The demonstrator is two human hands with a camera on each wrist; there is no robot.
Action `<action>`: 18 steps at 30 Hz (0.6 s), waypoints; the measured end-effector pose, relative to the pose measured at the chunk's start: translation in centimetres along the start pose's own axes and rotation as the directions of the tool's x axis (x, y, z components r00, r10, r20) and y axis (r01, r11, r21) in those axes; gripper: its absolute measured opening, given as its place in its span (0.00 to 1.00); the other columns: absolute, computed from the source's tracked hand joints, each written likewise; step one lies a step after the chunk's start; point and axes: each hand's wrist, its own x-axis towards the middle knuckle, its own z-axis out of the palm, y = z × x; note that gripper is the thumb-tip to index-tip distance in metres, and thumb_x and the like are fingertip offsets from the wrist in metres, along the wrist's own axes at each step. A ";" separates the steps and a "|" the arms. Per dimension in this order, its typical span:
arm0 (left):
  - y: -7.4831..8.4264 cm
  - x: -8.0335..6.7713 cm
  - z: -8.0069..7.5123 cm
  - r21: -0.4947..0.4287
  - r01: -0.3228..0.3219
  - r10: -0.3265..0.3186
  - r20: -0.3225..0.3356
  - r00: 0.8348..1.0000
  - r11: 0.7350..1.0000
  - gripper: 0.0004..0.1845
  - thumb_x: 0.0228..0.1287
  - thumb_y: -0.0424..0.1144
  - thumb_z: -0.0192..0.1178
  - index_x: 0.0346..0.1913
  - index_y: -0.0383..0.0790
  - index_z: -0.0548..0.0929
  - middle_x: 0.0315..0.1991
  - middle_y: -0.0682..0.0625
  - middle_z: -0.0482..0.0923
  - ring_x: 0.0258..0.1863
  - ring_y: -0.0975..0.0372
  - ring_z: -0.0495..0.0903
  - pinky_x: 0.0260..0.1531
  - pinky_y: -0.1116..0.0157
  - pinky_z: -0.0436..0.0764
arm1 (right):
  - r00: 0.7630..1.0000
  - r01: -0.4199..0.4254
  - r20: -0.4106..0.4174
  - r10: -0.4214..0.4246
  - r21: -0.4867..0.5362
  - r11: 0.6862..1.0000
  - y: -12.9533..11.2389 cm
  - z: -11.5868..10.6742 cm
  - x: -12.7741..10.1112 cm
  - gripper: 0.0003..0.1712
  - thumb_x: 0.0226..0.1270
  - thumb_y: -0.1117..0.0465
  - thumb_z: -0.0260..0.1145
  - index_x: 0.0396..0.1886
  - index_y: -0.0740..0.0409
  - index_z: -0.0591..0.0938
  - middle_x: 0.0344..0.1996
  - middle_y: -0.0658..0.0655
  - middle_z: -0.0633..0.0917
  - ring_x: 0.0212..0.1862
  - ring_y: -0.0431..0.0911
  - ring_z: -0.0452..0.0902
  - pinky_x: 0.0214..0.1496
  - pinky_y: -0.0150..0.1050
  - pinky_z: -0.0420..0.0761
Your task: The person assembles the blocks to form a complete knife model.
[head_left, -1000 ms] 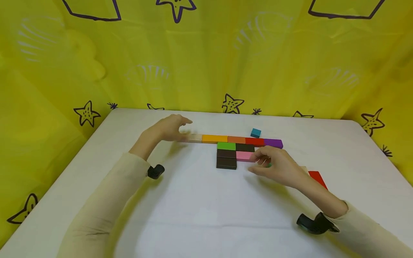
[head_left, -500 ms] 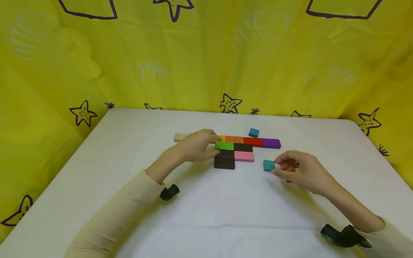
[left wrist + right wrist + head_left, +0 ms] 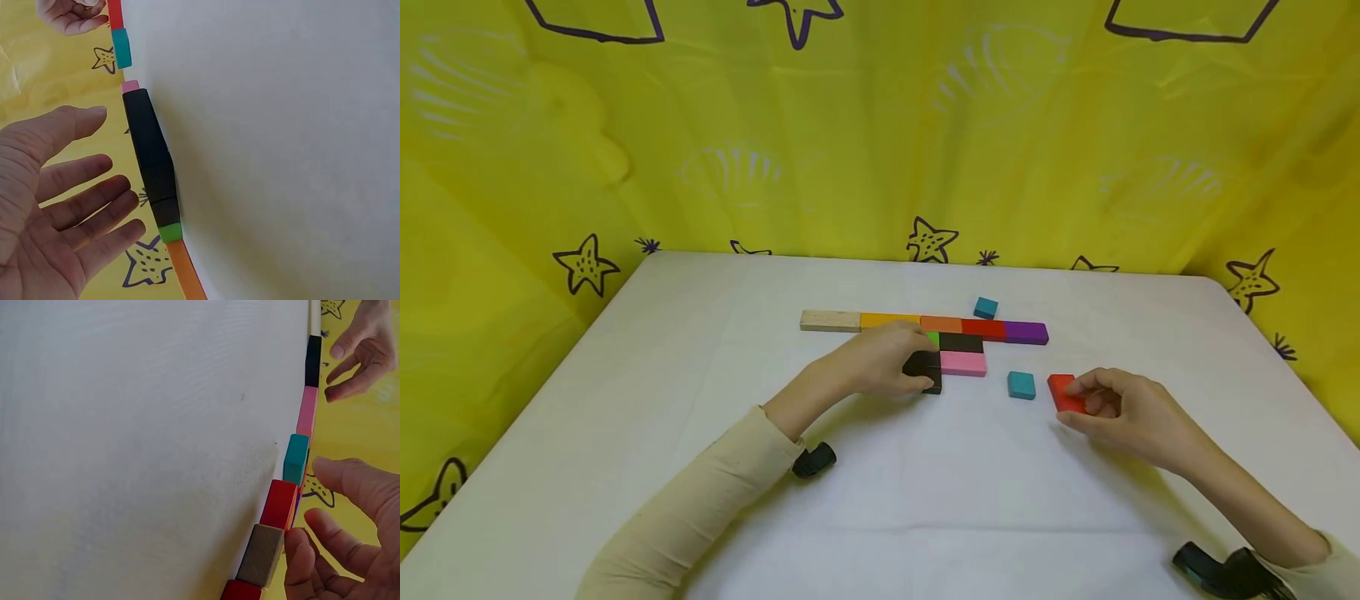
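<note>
My left hand [image 3: 883, 358] is over the dark brown blocks [image 3: 932, 382], fingers loosely spread. In the left wrist view, its thumb and fingers point toward the dark blocks [image 3: 147, 131], with nothing between them. My right hand [image 3: 1127, 417] is at a red block [image 3: 1060, 392], thumb and forefinger apart and overlapping its right end in the head view. The right wrist view shows its fingertips beside the red block [image 3: 279, 503] and a plain wooden block [image 3: 260, 555], gripping neither. A teal block [image 3: 1021, 385] lies just left of the red one.
Behind the left hand runs a row of wooden [image 3: 830, 321], yellow-orange [image 3: 890, 320], orange [image 3: 941, 324], red [image 3: 983, 331] and purple blocks [image 3: 1026, 333]. A pink block [image 3: 963, 363] adjoins the dark ones. Another teal block [image 3: 986, 307] lies behind the row. A yellow curtain [image 3: 850, 150] hangs behind the white table [image 3: 880, 492].
My left hand has moved right and toward me, from the row's left end to the dark blocks. My right hand has drawn back rightward from the pink block, uncovering the teal and red blocks.
</note>
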 end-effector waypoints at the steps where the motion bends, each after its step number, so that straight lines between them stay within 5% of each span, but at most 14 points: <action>1: 0.0 0.0 0.0 -0.001 0.007 -0.007 0.004 1.000 1.000 0.21 0.61 0.46 0.64 0.55 0.41 0.82 0.53 0.50 0.78 0.49 0.61 0.74 0.52 0.66 0.74 | 1.000 -0.003 0.002 0.003 -0.007 1.000 0.1 0.0 0.0 0.24 0.51 0.45 0.75 0.41 0.55 0.83 0.30 0.51 0.81 0.31 0.42 0.72 0.30 0.30 0.73; 11: -0.1 0.2 0.1 0.040 0.070 -0.072 0.052 0.996 0.997 0.25 0.59 0.49 0.66 0.58 0.43 0.80 0.56 0.50 0.76 0.50 0.62 0.72 0.51 0.66 0.74 | 1.000 0.017 -0.023 -0.019 -0.101 0.995 -0.2 0.1 0.3 0.24 0.50 0.47 0.76 0.40 0.58 0.83 0.25 0.50 0.77 0.30 0.43 0.70 0.29 0.31 0.70; 18: -0.3 0.4 -0.3 0.058 0.061 -0.065 0.075 0.995 0.996 0.21 0.58 0.46 0.67 0.52 0.40 0.83 0.47 0.51 0.80 0.43 0.62 0.73 0.45 0.67 0.74 | 1.000 -0.005 -0.005 0.004 -0.139 0.990 -0.5 0.6 0.7 0.29 0.48 0.49 0.78 0.43 0.65 0.81 0.24 0.51 0.74 0.29 0.45 0.68 0.27 0.34 0.66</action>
